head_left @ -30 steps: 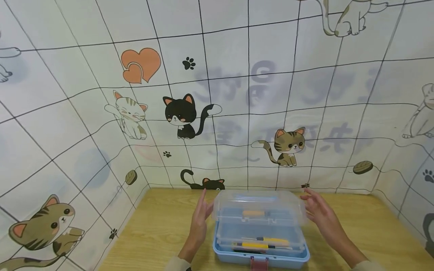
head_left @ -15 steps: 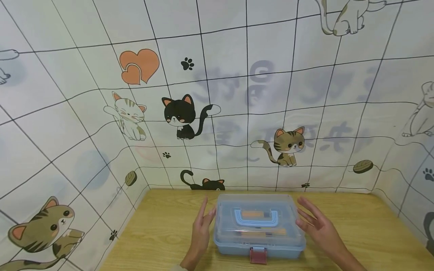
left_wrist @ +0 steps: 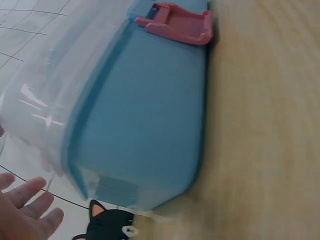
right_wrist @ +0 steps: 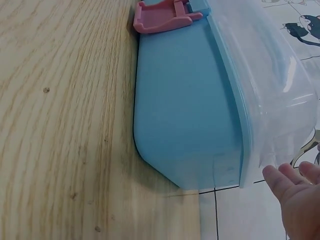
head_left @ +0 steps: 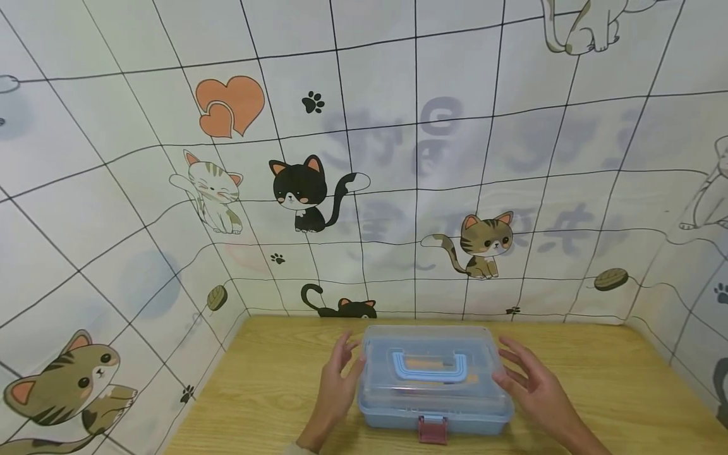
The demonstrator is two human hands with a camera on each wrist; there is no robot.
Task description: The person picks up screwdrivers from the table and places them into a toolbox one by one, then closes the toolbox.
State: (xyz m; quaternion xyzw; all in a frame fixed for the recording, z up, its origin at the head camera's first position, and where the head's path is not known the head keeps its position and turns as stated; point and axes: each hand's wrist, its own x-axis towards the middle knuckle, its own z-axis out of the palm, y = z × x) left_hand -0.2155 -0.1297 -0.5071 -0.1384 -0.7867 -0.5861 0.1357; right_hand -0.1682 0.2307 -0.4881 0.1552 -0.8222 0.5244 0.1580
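Note:
A light-blue plastic toolbox [head_left: 435, 420] stands on the table, its clear lid [head_left: 429, 338] down. A blue handle [head_left: 429, 373] lies on the lid, and blurred orange-yellow shapes show through it. On the front, a dark-pink latch [head_left: 433, 430] hangs down, unfastened. My left hand [head_left: 335, 388] is at the box's left side with fingers loosely bent, its thumb close to the lid edge. On the opposite side is my right hand [head_left: 537, 385], fingers spread and thumb by the lid corner. Whether either thumb touches the lid, I cannot tell. Neither hand grips anything.
The wood-grain table [head_left: 273, 373] extends to both sides of the box. Behind it and at the sides rises a white sheet [head_left: 387, 265] with black grid lines and cartoon cats.
The clear lid has come down from its raised position over the box, hiding most of the tools inside. Both hands have lowered slightly and stay beside the box.

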